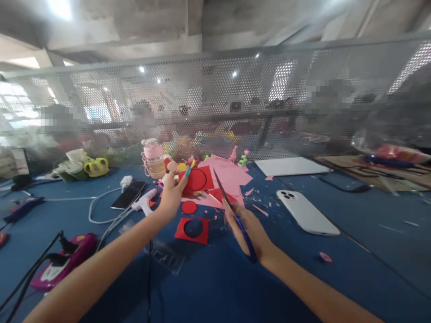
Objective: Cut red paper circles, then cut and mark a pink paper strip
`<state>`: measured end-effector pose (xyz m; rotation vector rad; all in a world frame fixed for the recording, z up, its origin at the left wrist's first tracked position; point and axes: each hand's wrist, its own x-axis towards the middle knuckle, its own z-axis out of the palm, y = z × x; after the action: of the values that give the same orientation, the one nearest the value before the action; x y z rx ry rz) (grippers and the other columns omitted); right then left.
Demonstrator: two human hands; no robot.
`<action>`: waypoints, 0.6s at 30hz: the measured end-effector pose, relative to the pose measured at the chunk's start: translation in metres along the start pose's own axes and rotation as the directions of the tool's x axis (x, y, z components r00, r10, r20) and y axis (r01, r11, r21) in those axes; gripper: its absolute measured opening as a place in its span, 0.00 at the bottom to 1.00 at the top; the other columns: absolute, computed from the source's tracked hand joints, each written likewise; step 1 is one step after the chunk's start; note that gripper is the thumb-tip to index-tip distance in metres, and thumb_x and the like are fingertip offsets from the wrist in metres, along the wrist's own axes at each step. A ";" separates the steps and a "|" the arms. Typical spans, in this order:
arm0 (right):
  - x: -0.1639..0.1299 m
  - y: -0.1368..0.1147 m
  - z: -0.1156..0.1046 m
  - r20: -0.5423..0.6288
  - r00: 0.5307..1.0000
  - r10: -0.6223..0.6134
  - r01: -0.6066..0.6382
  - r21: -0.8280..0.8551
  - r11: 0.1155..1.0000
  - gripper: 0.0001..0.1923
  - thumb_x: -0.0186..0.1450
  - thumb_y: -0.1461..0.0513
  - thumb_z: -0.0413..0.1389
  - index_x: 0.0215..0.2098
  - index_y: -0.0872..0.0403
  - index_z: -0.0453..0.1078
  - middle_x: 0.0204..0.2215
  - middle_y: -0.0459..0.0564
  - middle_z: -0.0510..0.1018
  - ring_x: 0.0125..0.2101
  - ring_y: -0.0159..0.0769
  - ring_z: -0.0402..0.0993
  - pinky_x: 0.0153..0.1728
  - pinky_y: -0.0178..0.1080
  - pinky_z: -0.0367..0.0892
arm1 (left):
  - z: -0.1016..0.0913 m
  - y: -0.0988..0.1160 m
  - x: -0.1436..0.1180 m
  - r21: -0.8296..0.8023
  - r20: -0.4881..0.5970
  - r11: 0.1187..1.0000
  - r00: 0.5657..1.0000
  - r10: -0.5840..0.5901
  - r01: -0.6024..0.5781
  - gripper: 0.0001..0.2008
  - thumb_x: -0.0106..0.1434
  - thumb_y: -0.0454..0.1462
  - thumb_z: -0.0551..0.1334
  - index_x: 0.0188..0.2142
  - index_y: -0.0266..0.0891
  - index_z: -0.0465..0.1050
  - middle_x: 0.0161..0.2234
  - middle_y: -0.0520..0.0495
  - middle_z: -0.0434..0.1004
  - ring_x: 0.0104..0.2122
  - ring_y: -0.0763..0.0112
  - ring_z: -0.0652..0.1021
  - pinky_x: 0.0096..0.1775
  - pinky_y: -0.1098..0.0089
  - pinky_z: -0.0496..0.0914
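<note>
While the left hand (173,190) pinches a red sheet (198,179) at frame centre, the right hand (247,226) works scissors (232,211).
Left grip clamped on the sheet's edge; right grip closed round the blue handles, blades pointing up toward the drawn circle; best to turn the paper, not the scissors; a cut disc (189,207) and offcut (192,229) lie below on the table (215,278).
</note>
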<state>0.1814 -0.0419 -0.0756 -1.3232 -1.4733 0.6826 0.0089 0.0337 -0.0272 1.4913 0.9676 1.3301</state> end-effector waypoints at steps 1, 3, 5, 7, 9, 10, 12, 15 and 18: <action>-0.002 -0.003 0.001 -0.015 1.000 -0.025 0.024 -0.056 0.998 0.22 0.58 0.42 0.50 0.19 0.48 0.60 0.15 0.44 0.65 0.16 0.36 0.63 0.21 0.38 0.58 | 0.000 0.001 -0.003 -0.086 -0.021 0.996 0.999 -0.036 0.034 0.17 0.57 0.47 0.61 0.40 0.44 0.58 0.26 0.54 0.76 0.16 0.72 0.76 0.20 0.71 0.72; -0.004 -0.007 0.002 -0.009 0.999 -0.045 0.044 -0.082 0.996 0.21 0.59 0.43 0.50 0.19 0.48 0.61 0.15 0.45 0.66 0.17 0.38 0.64 0.22 0.39 0.59 | 0.000 0.003 -0.007 -0.151 -0.025 0.984 0.995 -0.101 0.096 0.16 0.57 0.47 0.62 0.40 0.43 0.62 0.26 0.54 0.76 0.18 0.72 0.77 0.20 0.72 0.72; -0.004 -0.007 0.002 0.018 0.998 -0.052 0.053 -0.027 0.998 0.21 0.60 0.43 0.48 0.20 0.47 0.61 0.14 0.44 0.65 0.17 0.39 0.64 0.20 0.38 0.58 | 0.000 0.004 -0.008 -0.120 0.033 0.982 0.989 -0.141 0.144 0.16 0.55 0.48 0.63 0.37 0.42 0.67 0.26 0.53 0.77 0.21 0.70 0.78 0.21 0.72 0.72; -0.003 -0.004 0.002 0.038 0.998 -0.052 0.050 0.031 0.998 0.23 0.62 0.42 0.46 0.20 0.48 0.61 0.12 0.43 0.62 0.16 0.38 0.63 0.18 0.38 0.57 | 0.000 0.004 -0.008 -0.062 0.098 0.985 0.983 -0.157 0.163 0.16 0.51 0.48 0.67 0.33 0.40 0.71 0.24 0.52 0.76 0.23 0.70 0.78 0.22 0.72 0.72; -0.001 -0.001 0.002 0.037 0.998 -0.041 0.039 0.047 0.998 0.26 0.62 0.40 0.43 0.19 0.48 0.61 0.12 0.44 0.62 0.15 0.36 0.63 0.17 0.37 0.57 | -0.001 0.004 -0.007 -0.023 0.143 0.984 0.975 -0.170 0.175 0.15 0.45 0.45 0.71 0.26 0.37 0.74 0.21 0.53 0.75 0.22 0.71 0.77 0.23 0.73 0.71; 0.000 0.001 0.002 0.030 0.999 -0.037 0.036 0.047 0.998 0.28 0.61 0.38 0.42 0.19 0.49 0.61 0.13 0.44 0.63 0.15 0.35 0.62 0.17 0.37 0.58 | -0.002 0.004 -0.007 -0.002 0.167 0.983 0.969 -0.180 0.183 0.14 0.42 0.43 0.72 0.24 0.36 0.74 0.19 0.53 0.74 0.21 0.71 0.76 0.23 0.73 0.71; 0.002 0.004 0.002 0.019 0.999 -0.033 0.031 0.058 0.998 0.30 0.60 0.36 0.41 0.19 0.49 0.61 0.14 0.45 0.65 0.15 0.34 0.61 0.16 0.37 0.58 | -0.005 0.006 -0.006 0.072 0.243 0.981 0.951 -0.193 0.181 0.10 0.41 0.37 0.73 0.21 0.36 0.75 0.17 0.53 0.74 0.20 0.72 0.75 0.24 0.73 0.71; 0.003 0.009 0.002 0.024 0.999 -0.026 0.023 0.103 0.994 0.30 0.58 0.35 0.42 0.20 0.50 0.61 0.15 0.45 0.65 0.15 0.33 0.61 0.16 0.36 0.58 | -0.011 0.010 -0.004 0.239 0.382 0.969 0.910 -0.158 0.068 0.08 0.42 0.31 0.70 0.26 0.37 0.77 0.22 0.53 0.77 0.22 0.73 0.75 0.25 0.73 0.71; 0.003 0.011 0.001 0.052 0.999 -0.007 -0.001 0.161 0.987 0.29 0.60 0.37 0.45 0.21 0.51 0.62 0.14 0.44 0.65 0.15 0.32 0.61 0.17 0.36 0.59 | -0.016 0.016 -0.001 0.196 0.321 0.981 0.945 -0.063 -0.001 0.13 0.42 0.31 0.69 0.31 0.37 0.73 0.26 0.51 0.77 0.26 0.71 0.77 0.25 0.75 0.72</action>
<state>0.1848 -0.0365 -0.0854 -1.1866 -1.4301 0.8224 -0.0070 0.0294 -0.0116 1.7700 0.9173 0.9452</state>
